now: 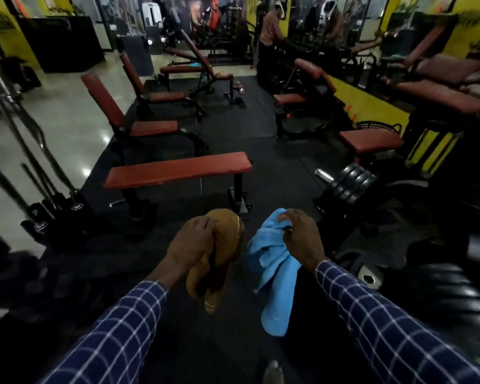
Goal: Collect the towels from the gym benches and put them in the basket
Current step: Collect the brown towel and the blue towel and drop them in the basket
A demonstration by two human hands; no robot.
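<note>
My left hand point(190, 241) is shut on a brown towel point(222, 259) that hangs down in folds below the fist. My right hand point(302, 236) grips a light blue towel point(275, 275), which also droops toward the floor. Both hands are held low in front of me, close together. A flat red bench point(178, 170) stands just ahead with nothing on it. A black mesh basket point(378, 126) sits at the right, behind a short red bench point(370, 139). Far back, a teal towel point(195, 64) lies on another bench.
Several red incline benches point(133, 117) line the left side on black rubber matting. Barbells point(39, 173) lean at the left. Stacked weight plates point(352, 184) and dark machines crowd the right. A person in a checked shirt point(270, 31) stands at the dumbbell rack far back.
</note>
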